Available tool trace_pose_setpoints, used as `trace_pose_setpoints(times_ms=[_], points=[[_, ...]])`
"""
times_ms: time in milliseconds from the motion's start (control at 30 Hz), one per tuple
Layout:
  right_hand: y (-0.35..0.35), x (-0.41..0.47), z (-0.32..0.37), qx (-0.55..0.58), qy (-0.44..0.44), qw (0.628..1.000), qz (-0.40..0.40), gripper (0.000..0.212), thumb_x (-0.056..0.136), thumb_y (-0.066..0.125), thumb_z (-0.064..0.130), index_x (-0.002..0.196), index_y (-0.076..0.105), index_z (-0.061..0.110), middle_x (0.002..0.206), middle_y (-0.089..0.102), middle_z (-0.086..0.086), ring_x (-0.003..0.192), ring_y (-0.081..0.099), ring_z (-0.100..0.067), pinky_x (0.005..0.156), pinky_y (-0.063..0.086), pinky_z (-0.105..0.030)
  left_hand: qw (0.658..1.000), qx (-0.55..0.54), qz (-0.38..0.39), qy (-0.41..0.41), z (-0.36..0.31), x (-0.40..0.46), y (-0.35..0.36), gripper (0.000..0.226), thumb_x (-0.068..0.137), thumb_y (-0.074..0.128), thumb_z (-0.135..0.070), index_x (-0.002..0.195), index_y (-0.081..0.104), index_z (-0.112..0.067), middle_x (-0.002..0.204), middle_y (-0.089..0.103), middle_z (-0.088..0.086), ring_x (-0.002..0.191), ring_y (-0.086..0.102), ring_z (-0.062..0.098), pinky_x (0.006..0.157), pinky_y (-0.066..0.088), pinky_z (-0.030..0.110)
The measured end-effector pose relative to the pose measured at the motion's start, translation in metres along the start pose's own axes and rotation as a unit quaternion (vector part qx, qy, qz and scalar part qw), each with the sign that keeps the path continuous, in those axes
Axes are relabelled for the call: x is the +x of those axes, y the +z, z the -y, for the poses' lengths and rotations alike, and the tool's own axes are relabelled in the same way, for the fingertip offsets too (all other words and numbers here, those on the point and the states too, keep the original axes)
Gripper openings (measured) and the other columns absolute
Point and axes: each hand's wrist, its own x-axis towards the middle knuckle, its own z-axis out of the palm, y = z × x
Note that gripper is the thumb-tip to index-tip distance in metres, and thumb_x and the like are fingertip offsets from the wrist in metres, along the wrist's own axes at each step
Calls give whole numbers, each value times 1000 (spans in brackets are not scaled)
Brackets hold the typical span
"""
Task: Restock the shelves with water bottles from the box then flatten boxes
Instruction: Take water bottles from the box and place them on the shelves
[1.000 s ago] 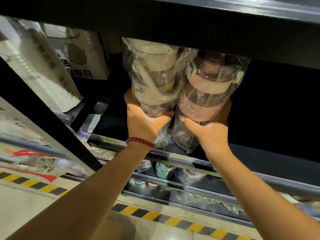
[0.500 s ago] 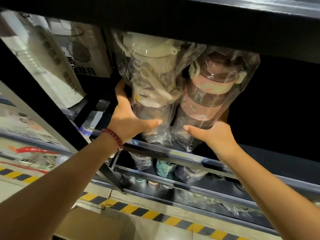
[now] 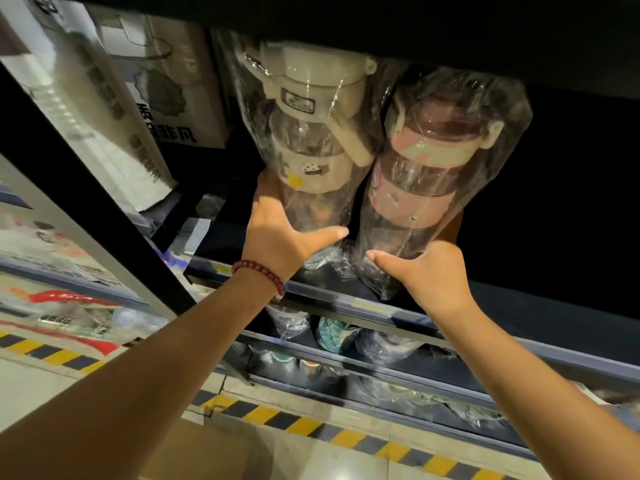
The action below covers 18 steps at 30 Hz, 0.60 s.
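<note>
Bare forearms; dark red, seemingly beaded bracelet [image 3: 260, 274].

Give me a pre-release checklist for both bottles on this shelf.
1. Left hand holds cream bottle: ok.
2. Right hand holds pink bottle: ok.
3. Both bottles past shelf front rail: ok.
4. Bases seated flat on shelf: cannot tell, bags and hands hide them.
5. Bottles upright: not ok, both tilted.
6. Cream bottle apart from white box: ok.
</note>
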Motion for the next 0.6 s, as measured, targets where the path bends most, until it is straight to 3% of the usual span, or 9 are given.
trace_pose_setpoints(times_ms=[100,167,233,267,333,400,467,500,600], points=[[3,4,4,-38,24,999,-1,50,73,78,41,57,41,13,39,36,14,44,31,-8,44,36,-11,999,-11,48,-18,9,0,-5,91,49,89,-44,112,46,7,110,52,18,104,51,26,94,42,28],[6,7,8,-44,61,997,28,58,76,75,44,47,34,15,27,32,11,44,32,-10,46,35,-16,997,-11,60,-50,16,4,-4,73,55,91,-29,107,50,3,104,55,13,98,52,23,89,39,17],[12,12,9,-29,79,995,53,47,78,73,45,61,62,3,52,57,10,62,52,-14,55,34,-19,993,13,94,-75,16,12,-1,48,62,86,-31,74,50,-3,78,52,5,75,52,21,74,32,6],[17,16,7,5,96,994,50,40,79,73,41,79,70,1,72,65,1,78,59,-15,60,34,-18,990,-2,111,-91,15,19,1,44,67,82,-33,76,51,-2,79,53,4,76,54,20,74,30,3],[24,22,10,86,142,984,62,38,83,71,30,109,68,2,109,67,-7,106,57,-10,76,38,-16,982,11,179,-61,20,38,2,60,80,71,-33,125,47,-2,116,53,1,114,50,20,84,28,4],[29,31,14,87,107,988,75,53,87,67,28,134,51,10,140,50,-4,126,45,-13,92,31,-13,981,41,183,-57,21,51,1,72,85,67,-30,143,29,-13,141,42,1,129,39,17,84,28,8],[39,44,16,83,28,996,-8,84,78,76,28,146,29,12,148,39,-6,132,42,-22,103,36,-25,984,-31,151,-93,24,58,5,89,72,80,-24,144,28,-17,141,44,3,128,42,20,87,30,11],[44,49,18,86,13,995,-52,97,72,82,25,148,23,12,146,40,-8,129,45,-25,101,40,-30,986,-31,122,-109,22,61,4,97,68,83,-25,145,25,-18,142,43,3,129,42,21,91,30,14],[55,64,18,75,-3,990,-117,107,65,86,21,148,19,11,144,41,-10,126,46,-25,86,34,-14,987,-60,100,-109,28,70,5,101,65,85,-22,146,24,-19,143,42,2,129,41,20,92,31,15]])
